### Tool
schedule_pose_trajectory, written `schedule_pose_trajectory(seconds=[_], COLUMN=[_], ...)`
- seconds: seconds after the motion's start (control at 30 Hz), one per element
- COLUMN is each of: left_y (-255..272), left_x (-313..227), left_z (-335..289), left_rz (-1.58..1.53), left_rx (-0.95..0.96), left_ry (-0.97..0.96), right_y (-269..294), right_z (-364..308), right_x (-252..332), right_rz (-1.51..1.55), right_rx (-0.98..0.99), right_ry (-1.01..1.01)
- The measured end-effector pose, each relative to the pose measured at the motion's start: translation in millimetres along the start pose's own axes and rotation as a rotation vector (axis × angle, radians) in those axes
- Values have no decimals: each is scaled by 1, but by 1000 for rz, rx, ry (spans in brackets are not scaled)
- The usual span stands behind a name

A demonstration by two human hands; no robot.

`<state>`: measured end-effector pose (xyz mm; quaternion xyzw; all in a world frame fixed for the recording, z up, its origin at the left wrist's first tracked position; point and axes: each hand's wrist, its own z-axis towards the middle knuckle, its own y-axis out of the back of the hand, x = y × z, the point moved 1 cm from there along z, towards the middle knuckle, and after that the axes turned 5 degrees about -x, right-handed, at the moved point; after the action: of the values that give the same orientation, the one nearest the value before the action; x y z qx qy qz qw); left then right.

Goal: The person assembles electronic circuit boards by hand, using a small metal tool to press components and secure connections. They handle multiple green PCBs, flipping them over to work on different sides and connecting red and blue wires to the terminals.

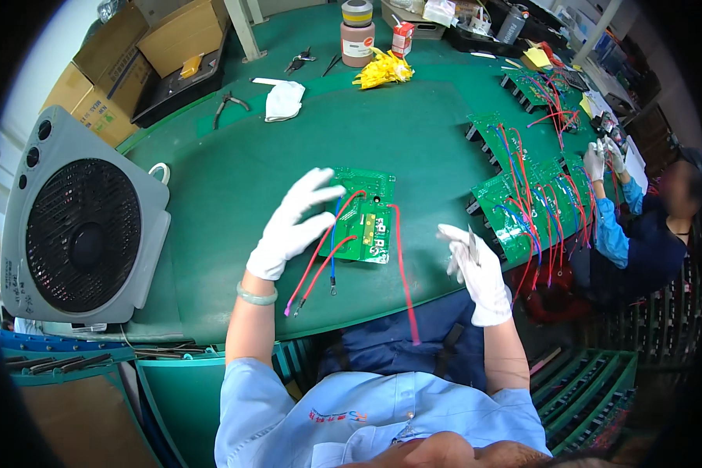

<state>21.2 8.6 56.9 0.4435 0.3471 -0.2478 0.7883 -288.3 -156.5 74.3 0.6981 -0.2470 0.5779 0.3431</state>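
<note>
A green circuit board point(382, 187) lies on the green table mat in front of me, with red wires point(402, 257) and a blue wire point(333, 257) running off it toward my body. My left hand point(292, 222), in a white glove, is at the board's left edge with thumb and fingers spread; whether it touches the board I cannot tell. To the right of the board, and apart from it, my gloved right hand point(480, 277) is curled around a thin metal tool point(473, 245) that looks like tweezers. The tool's lower part is hidden in the hand.
A grey box fan point(90, 234) stands at the left. Several wired circuit boards point(507, 207) lie at the right, where a co-worker's gloved hands point(600, 160) reach in. Farther back are pliers point(230, 108), a white cloth point(284, 101), yellow strips point(384, 70) and a jar point(357, 43).
</note>
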Motion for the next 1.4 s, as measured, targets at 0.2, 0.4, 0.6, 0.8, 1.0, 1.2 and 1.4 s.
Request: schedule_pose_trajectory(seconds=[0.2, 0.4, 0.6, 0.8, 1.0, 1.2, 1.4], left_y=[-18, -30, -7, 25, -2, -7, -12], left_x=[-21, -70, -86, -10, 17, 18, 3], left_z=[-12, -55, -55, -15, -13, -26, -28], left_rz=[84, 536, 363, -395, -728, -648, -507], left_rx=[45, -154, -385, 126, 268, 10, 12], left_ry=[-71, 26, 222, 592, 653, 610, 571], right_y=[22, 44, 38, -14, -55, -71, -55], right_z=[-44, -59, -84, -73, -50, -14, 12], right_x=[11, -4, -23, 3, -9, -14, -11], right_rz=[78, 68, -120, -397, -460, -351, -481], right_rx=[-146, -364, -309, 180, 140, 124, -76], right_ry=[83, 85, 276, 314, 344, 179, 479])
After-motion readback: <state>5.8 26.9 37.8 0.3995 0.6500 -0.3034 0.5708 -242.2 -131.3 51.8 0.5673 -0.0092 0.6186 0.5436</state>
